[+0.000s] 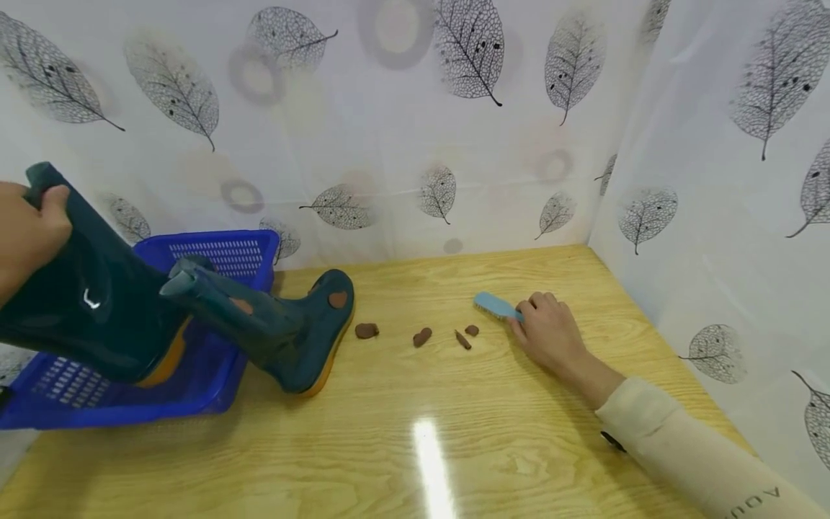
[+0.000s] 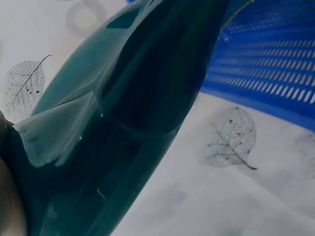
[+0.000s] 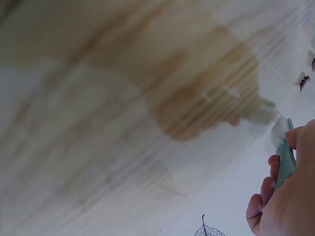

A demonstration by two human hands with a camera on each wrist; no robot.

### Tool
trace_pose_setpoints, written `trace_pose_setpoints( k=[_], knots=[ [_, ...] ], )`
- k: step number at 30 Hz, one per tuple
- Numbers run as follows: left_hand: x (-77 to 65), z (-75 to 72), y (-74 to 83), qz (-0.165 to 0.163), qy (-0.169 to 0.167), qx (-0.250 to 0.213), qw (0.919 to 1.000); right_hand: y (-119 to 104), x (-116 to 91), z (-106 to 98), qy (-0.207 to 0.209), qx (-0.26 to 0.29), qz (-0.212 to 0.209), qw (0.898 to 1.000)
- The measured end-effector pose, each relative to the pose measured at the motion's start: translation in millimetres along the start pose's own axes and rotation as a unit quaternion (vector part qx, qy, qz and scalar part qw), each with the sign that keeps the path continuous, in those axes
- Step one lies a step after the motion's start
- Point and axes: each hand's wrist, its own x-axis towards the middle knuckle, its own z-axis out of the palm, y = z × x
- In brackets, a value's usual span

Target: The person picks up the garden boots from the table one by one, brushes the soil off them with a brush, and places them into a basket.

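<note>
Grips one boot [image 1: 97, 295] over basket [image 1: 223, 404] in left hand [image 1: 29, 234], brush [image 1: 496, 305] at table [image 1: 337, 461] in right hand [image 1: 551, 331]; seems begun, given loose brown pieces [image 1: 367, 331], yet unfinished, given brown patches [image 1: 338, 300] on second boot [image 1: 305, 357].

In the left wrist view, a tall, glossy dark-teal boot [image 2: 123, 123] slants from lower left to upper right, touched at the left edge by the person's partly visible left hand [image 2: 11, 201], with a slotted blue plastic basket [image 2: 266, 102] upper right and white leaf-printed sheeting [image 2: 192, 201] behind.
</note>
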Motion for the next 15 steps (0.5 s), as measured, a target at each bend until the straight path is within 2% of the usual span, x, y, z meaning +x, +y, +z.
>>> trace_pose_setpoints(
  k=[2, 9, 13, 15],
  knots=[
    [-2.4, 0.0, 0.3, -0.005, -0.022, 0.005, 0.9997, 1, 1, -1, 0.002, 0.000, 0.000, 1.000],
    [-12.1, 5.9, -8.9, -0.027, -0.061, 0.023, 0.9975, 2, 4, -3, -0.002, -0.002, 0.002, 1.000],
    [-16.2, 12.2, -18.8, -0.051, -0.084, 0.033, 0.9947, 3, 7, -4, -0.009, -0.003, 0.005, 1.000],
    [-17.4, 15.3, -23.5, -0.074, -0.089, 0.029, 0.9929, 3, 8, -5, -0.012, -0.003, 0.007, 1.000]
  ],
)
